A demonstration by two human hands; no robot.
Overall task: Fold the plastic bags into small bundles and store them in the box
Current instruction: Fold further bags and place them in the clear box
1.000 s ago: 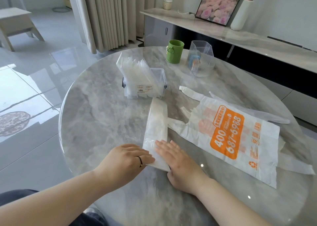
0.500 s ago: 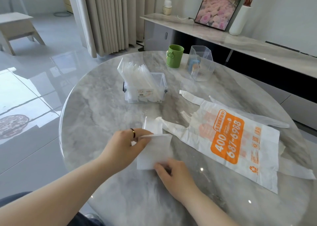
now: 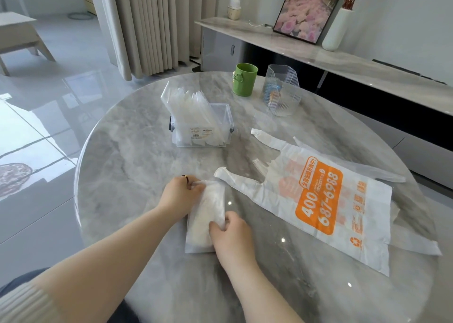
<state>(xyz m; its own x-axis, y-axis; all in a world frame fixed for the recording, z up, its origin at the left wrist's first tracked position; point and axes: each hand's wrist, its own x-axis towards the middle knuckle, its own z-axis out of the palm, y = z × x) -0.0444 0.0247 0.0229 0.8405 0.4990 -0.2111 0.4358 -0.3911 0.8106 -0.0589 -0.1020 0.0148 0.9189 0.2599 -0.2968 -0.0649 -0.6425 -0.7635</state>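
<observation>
A folded translucent white plastic bag [image 3: 203, 227] lies as a narrow doubled strip on the round marble table [image 3: 127, 175], near its front. My left hand [image 3: 180, 195] pinches the strip's far end. My right hand [image 3: 230, 234] grips its right edge lower down. Behind them stands a clear plastic box [image 3: 202, 129] with several folded bags upright in it. To the right a white bag with an orange printed panel [image 3: 323, 200] lies spread flat, and another pale bag [image 3: 367, 170] lies partly under it.
A green mug [image 3: 244, 79] and a ribbed clear container [image 3: 280, 90] stand at the table's far side. Beyond the table runs a long marble shelf [image 3: 355, 63] with a picture, a white vase and a small camera. Curtains and tiled floor lie to the left.
The long flat strip has been folded over toward me into a shorter doubled bundle. My left hand went from pressing its near end to pinching its far end; my right hand now grips its side.
</observation>
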